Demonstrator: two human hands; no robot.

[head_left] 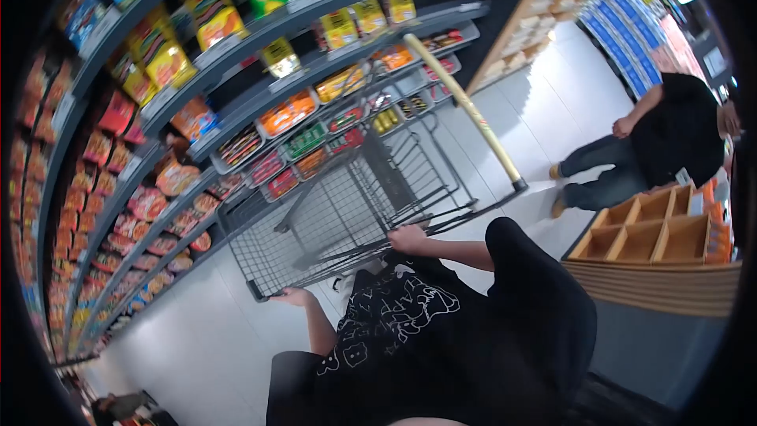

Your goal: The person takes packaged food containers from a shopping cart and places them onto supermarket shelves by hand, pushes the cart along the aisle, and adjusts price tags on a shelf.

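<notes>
A grey wire shopping cart (315, 221) stands sideways in front of me, its basket showing no goods. Its pale yellow handle (465, 106) is at the far right end, away from my hands. My right hand (408, 239) is closed around the near side rim, around the middle of the cart. Farther left, my left hand (295, 297) grips the same rim near the basket's front corner; its fingers are partly hidden.
Curved-looking shelves (260, 39) full of bright snack packets rise behind the cart. Trays of small packs (307, 142) line the lower shelf. At right stand a person in black (670, 134) and a wooden compartment display (646, 229). Blue stacked packs (623, 31) lie beyond.
</notes>
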